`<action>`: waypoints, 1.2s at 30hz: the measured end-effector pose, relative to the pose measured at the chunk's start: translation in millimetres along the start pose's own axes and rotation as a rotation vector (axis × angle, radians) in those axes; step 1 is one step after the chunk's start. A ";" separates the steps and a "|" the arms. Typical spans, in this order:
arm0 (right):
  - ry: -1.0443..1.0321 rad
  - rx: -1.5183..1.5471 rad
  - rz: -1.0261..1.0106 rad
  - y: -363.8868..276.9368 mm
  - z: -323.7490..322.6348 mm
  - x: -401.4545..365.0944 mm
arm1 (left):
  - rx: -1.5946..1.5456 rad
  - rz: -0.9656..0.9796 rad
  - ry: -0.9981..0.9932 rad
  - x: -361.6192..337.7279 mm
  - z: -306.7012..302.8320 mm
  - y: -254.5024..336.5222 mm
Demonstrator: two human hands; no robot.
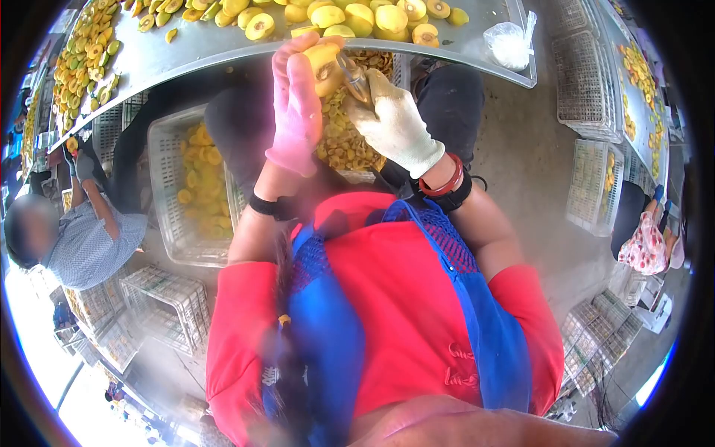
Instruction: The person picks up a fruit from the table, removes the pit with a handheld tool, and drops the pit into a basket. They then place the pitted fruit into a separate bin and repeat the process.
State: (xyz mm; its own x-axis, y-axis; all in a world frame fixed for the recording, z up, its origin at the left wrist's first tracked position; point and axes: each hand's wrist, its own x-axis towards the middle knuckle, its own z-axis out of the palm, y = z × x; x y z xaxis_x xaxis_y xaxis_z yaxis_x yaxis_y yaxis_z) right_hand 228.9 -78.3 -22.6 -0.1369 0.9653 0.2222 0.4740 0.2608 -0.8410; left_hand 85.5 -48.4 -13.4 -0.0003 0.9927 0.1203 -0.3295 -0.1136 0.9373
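My left hand (296, 112), in a pink glove, is closed around a yellow peach half (325, 65) with its cut face turned to the right. My right hand (395, 119), in a white glove, grips a small metal-bladed tool (356, 80). The blade is at the right edge of the peach, apparently touching it; its exact shape is hard to make out. Below both hands, pieces of pit and fruit scraps (346, 141) fill a container between my knees. Just beyond my hands, cut peach halves (357, 18) lie on the metal table (462, 48).
A white crate (167, 201) of peach halves stands by my left leg. On the table's right corner sits a clear plastic bag (509, 45). Stacked crates (587, 82) stand to the right. One person (93, 238) sits at left, another (646, 242) at right.
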 end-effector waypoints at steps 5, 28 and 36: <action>-0.029 0.122 -0.013 -6.0 1.9 -1.4 | 0.003 0.167 -0.052 0.6 3.7 -8.1; -0.339 0.440 0.222 -4.2 -7.0 -1.1 | 0.176 0.385 -0.190 -2.4 -1.9 -33.6; -0.608 0.879 0.594 -19.0 -29.0 -5.5 | -0.134 0.054 -0.267 -5.0 -5.4 -14.3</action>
State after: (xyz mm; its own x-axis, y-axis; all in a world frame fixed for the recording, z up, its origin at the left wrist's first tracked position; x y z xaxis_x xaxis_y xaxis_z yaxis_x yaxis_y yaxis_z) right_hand 245.9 -88.2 6.4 -0.5950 0.7091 -0.3783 -0.1159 -0.5415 -0.8327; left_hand 85.1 -51.5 -29.2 0.2210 0.9381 0.2666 -0.4576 -0.1417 0.8778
